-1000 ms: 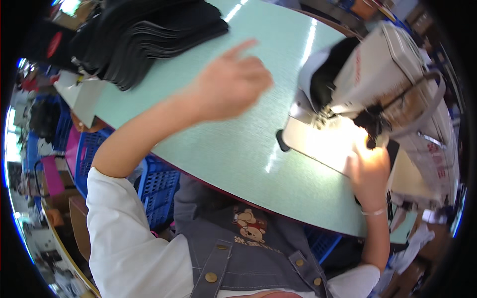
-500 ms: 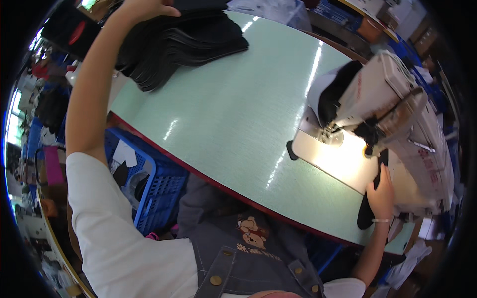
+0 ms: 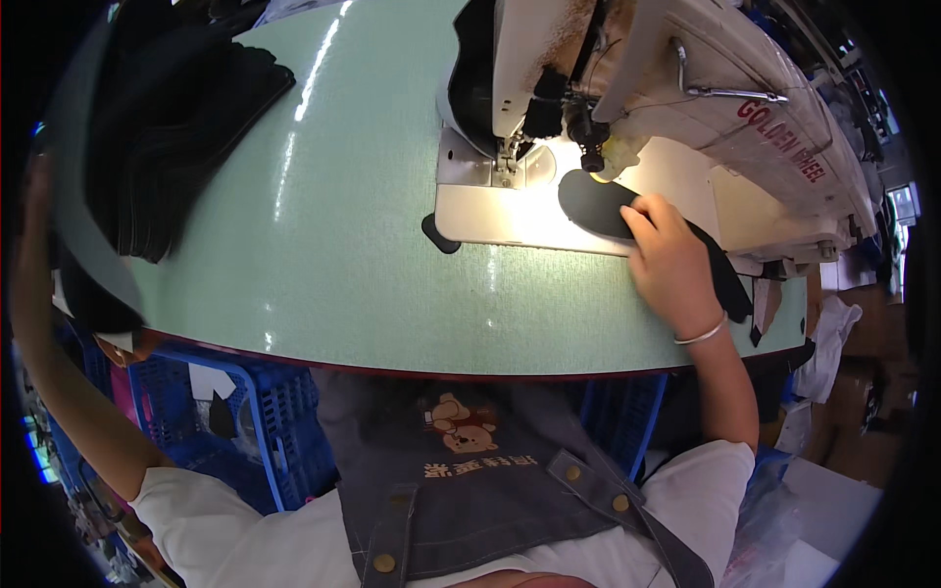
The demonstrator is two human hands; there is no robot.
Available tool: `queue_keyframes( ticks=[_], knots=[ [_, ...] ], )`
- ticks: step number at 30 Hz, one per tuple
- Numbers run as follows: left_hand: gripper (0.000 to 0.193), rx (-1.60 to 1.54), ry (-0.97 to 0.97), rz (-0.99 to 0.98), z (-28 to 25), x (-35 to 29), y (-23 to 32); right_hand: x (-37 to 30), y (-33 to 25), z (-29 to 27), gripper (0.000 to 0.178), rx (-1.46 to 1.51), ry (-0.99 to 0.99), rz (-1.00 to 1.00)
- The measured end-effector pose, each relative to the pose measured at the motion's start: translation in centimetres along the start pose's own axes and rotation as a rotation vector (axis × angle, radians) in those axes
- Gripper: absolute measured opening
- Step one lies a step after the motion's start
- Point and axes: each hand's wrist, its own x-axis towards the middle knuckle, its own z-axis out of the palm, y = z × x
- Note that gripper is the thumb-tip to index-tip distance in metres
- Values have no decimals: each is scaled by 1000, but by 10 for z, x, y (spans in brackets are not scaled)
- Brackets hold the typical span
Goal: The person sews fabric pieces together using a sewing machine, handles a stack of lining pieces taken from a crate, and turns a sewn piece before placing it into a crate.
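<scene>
Right hand (image 3: 674, 269): grasping black piece (image 3: 596, 204) near mid-length. Left hand (image 3: 33, 235): at the left rim, beside grey strip (image 3: 76, 196); cannot tell whether gripping or released. Step in hand, as judged: positioning black piece on machine bed (image 3: 480, 213). Requirement for a next move, as judged: level guidance, rounded end leading, fingers clear of presser foot (image 3: 507, 165). Location of black piece: partly on bed, right of presser foot and apart from it, tail over table (image 3: 343, 274). Long axis: diagonal, upper left to lower right; rounded end pointing upper left. Farther left: dark stack (image 3: 186, 127).
</scene>
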Motion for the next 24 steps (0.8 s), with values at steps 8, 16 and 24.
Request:
queue_keyframes(
  ticks=[8,16,24],
  knots=[
    [58,-289,-704,488,163,-61,135,48,-34,6,47,79,-46,-399],
    [83,-333,-721,472,187,-105,180,54,-34,19,34,282,63,-672],
    [82,-587,-677,392,191,-80,178,54,-30,33,41,49,82,-368]
  ],
)
